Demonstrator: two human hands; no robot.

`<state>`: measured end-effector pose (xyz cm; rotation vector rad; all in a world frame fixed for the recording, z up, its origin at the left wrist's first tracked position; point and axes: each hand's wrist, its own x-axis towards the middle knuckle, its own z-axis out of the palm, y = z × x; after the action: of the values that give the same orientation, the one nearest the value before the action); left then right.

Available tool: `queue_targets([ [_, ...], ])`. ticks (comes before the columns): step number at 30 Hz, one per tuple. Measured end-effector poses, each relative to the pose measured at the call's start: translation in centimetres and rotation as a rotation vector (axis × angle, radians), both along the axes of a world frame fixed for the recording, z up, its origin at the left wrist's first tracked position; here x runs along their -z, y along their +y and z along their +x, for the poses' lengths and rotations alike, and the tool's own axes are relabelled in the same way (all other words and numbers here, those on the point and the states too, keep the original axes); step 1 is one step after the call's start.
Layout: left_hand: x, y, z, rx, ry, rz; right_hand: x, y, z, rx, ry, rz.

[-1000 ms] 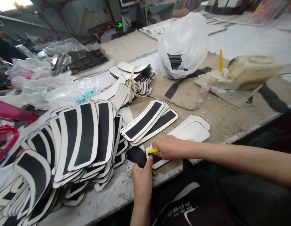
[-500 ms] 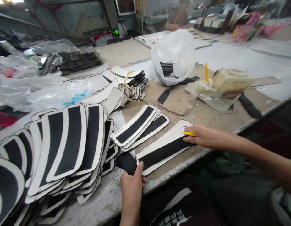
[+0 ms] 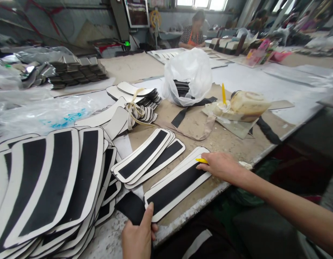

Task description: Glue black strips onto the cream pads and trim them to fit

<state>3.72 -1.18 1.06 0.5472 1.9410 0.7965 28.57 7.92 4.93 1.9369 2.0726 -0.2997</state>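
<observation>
My left hand [image 3: 138, 233] is closed at the near left end of a curved white panel [image 3: 179, 198], its thumb on top and the fingers curled below the edge. A black strip [image 3: 174, 185] lies along the middle of this panel. Beside the left hand, a loose black piece of material [image 3: 132, 208] rests on the table edge. At the panel's far end, my right hand [image 3: 220, 167] is closed around a yellow stick [image 3: 201, 160], its fingertips touching the black strip. More white panels lie under this one.
Several panels with black strips [image 3: 145, 153] lie just beyond; a large pile [image 3: 61, 176] fills the left. Behind are a tied bundle [image 3: 139, 104], a clear plastic bag [image 3: 186, 72] and a stained container [image 3: 250, 102] with a yellow stick. A person [image 3: 193, 34] sits across the table.
The view has shifted, so the table and both hands appear lower and further left. My hands keep the same places at the panel's two ends; the right fingertips remain on the strip.
</observation>
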Motion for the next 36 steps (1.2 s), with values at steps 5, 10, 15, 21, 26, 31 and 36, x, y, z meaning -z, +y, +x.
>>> queue_targets([
  [5, 0.5, 0.1, -0.4, 0.035, 0.031, -0.044, 0.3, 0.4, -0.2, 0.009, -0.006, -0.020],
  [10, 0.6, 0.2, -0.5, 0.076, 0.046, -0.055, 1.0, 0.8, 0.1, 0.012, 0.027, -0.046],
  [15, -0.9, 0.5, 0.2, 0.085, 0.117, -0.046, 1.4, 0.9, 0.5, 0.005, 0.036, -0.050],
  [21, -0.5, 0.4, 0.1, 0.119, 0.172, -0.041, 0.7, 0.6, 1.4, 0.061, -0.030, -0.002],
  [26, 0.3, 0.1, -0.3, 0.099, 0.153, -0.018, 0.5, 0.1, 3.4, 0.096, 0.044, 0.043],
  [31, 0.0, -0.3, -0.6, 0.063, 0.055, 0.016, 0.7, -0.6, 4.6, 0.148, 0.326, 0.083],
  [36, -0.3, -0.9, -1.0, -0.005, -0.051, 0.073, 0.9, -1.6, 4.4, 0.176, 0.541, 0.113],
])
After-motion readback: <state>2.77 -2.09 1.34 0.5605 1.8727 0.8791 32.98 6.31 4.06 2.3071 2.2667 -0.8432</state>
